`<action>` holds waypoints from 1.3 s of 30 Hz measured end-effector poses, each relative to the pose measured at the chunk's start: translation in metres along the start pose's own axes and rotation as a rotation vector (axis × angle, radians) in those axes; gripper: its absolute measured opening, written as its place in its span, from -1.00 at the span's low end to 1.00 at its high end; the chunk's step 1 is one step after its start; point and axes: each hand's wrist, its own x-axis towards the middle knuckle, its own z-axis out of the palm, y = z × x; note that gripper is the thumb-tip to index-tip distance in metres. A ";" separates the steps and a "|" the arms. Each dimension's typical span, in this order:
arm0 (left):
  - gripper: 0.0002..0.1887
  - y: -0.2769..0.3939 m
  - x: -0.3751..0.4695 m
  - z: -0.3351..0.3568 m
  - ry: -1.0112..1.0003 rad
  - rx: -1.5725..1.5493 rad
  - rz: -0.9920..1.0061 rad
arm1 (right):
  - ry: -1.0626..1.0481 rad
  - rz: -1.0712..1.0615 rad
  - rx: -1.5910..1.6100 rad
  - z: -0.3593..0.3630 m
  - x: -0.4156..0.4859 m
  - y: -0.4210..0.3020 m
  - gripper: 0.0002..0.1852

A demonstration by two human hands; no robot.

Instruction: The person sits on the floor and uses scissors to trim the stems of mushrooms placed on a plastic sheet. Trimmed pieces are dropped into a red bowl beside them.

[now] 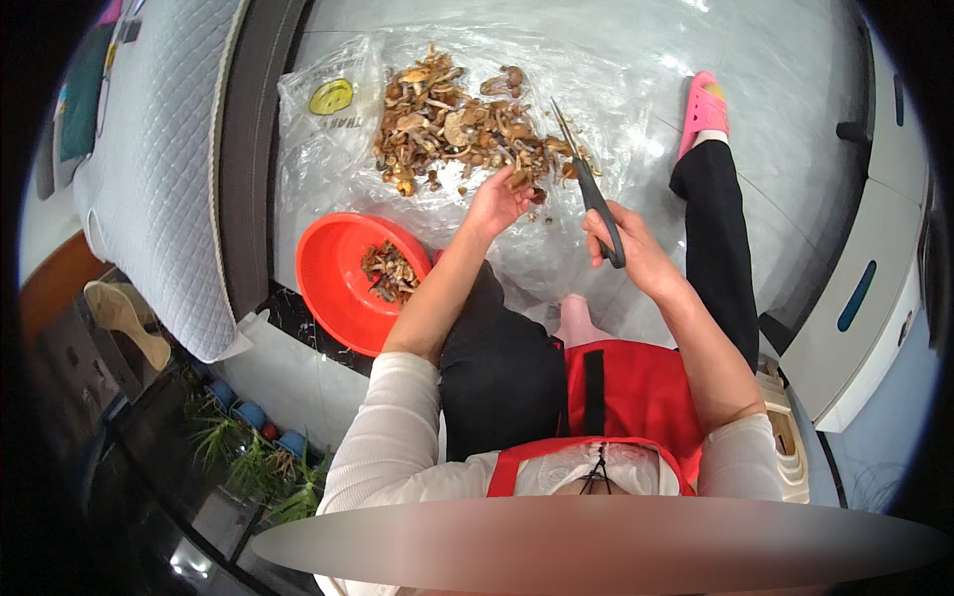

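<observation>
A heap of brown mushrooms with pale stems point(455, 127) lies on a clear plastic sheet point(335, 179) spread over the floor. At the heap's near edge is my left hand point(501, 203), fingers curled among the lower mushrooms; whether it grips one is unclear. My right hand point(622, 242) holds black-handled scissors point(589, 182), their blades pointing away from me beside the heap's right side. The blades look nearly closed. To the left of my left forearm, a red plastic basin point(328, 261) contains some mushroom pieces point(391, 272), partly hidden by that arm.
A bed or sofa with a quilted cover point(179, 149) stands on the left. My leg, with a pink clog point(704, 108), stretches out at right. A white drawer cabinet point(842, 320) is at far right. Potted plants point(253, 469) stand at lower left.
</observation>
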 end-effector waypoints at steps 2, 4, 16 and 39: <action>-0.71 0.013 -0.022 -0.002 -0.114 -0.237 0.015 | -0.019 0.015 0.008 0.002 0.000 0.002 -0.54; -0.71 0.025 -0.036 -0.002 -0.152 -0.335 0.016 | -0.041 0.034 -0.011 0.002 -0.001 0.003 -0.53; -0.71 0.046 -0.112 -0.036 -0.157 -0.534 0.276 | -0.045 0.097 -0.040 0.011 0.005 0.018 -0.54; -0.67 -0.004 -0.134 -0.162 1.371 0.860 0.784 | 0.000 0.057 -0.031 -0.006 0.010 0.022 -0.52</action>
